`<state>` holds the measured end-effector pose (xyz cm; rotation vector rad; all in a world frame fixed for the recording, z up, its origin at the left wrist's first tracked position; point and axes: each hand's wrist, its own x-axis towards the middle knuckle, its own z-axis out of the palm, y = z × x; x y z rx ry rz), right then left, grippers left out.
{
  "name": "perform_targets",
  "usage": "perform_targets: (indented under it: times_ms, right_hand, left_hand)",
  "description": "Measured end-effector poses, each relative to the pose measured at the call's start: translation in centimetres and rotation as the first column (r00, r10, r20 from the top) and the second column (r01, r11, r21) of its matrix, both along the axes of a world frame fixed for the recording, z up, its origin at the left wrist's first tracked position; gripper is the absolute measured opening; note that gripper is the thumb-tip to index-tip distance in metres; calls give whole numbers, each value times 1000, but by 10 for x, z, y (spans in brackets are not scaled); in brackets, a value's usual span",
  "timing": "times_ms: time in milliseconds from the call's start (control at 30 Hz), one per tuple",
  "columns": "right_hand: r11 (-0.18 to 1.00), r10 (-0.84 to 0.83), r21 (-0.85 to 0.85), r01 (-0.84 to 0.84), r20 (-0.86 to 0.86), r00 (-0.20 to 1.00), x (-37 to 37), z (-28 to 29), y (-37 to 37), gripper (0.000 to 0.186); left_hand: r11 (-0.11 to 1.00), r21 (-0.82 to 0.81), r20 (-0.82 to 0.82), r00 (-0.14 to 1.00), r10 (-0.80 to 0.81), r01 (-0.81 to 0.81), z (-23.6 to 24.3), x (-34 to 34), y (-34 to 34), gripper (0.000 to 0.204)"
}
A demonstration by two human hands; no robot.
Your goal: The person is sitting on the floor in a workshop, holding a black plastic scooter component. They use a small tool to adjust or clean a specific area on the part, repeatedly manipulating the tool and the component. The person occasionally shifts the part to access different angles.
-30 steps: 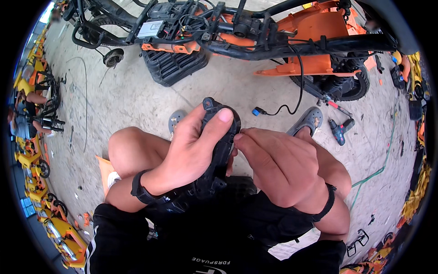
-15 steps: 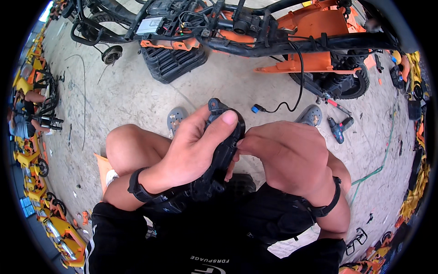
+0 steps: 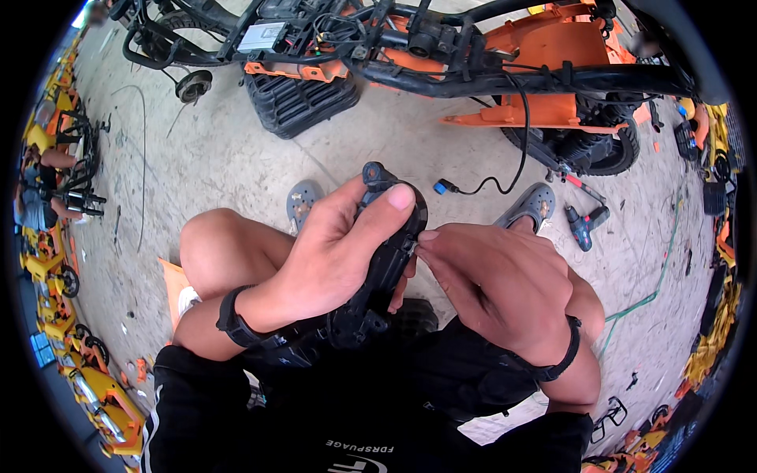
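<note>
My left hand [image 3: 327, 256] is wrapped round a long black plastic part [image 3: 388, 266], its thumb pressed along the upper end. That part has a mounting ear with a hole at its far tip, and it slants down toward my lap. From the right, my right hand [image 3: 505, 284] pinches with thumb and forefinger at the part's right edge. A small shiny spot shows by those fingertips; what they grip, if anything, is too small to name. The part's underside is hidden by my left palm.
Ahead stands a stripped motorbike frame [image 3: 505, 83] with orange panels. A cable with a blue plug [image 3: 445, 187] hangs from it to the floor. A black ribbed crate [image 3: 303, 106] sits beneath. To the right lie a cordless drill [image 3: 583, 229] and a red-handled hammer [image 3: 582, 186]. Another person crouches far left.
My right hand has shifted slightly down and turned, with its pinching fingertips still at the part's edge. The left hand keeps its hold on the black part, nearly unmoved.
</note>
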<state>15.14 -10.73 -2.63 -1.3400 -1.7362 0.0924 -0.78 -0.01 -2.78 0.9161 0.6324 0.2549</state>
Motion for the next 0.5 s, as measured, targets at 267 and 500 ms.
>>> perform_targets:
  times_ms: [267,500]
  right_hand:
    - [996,44,71,-60,199,979,2,-2,3,28]
    - [970,220,-77,-229,-108,969,19,3,10,20]
  left_hand:
    - [999,-26,-47,998,45,-46,-3,5,-4,33]
    - [1000,25,-14,1000,-6,7,-9,3,-5,33]
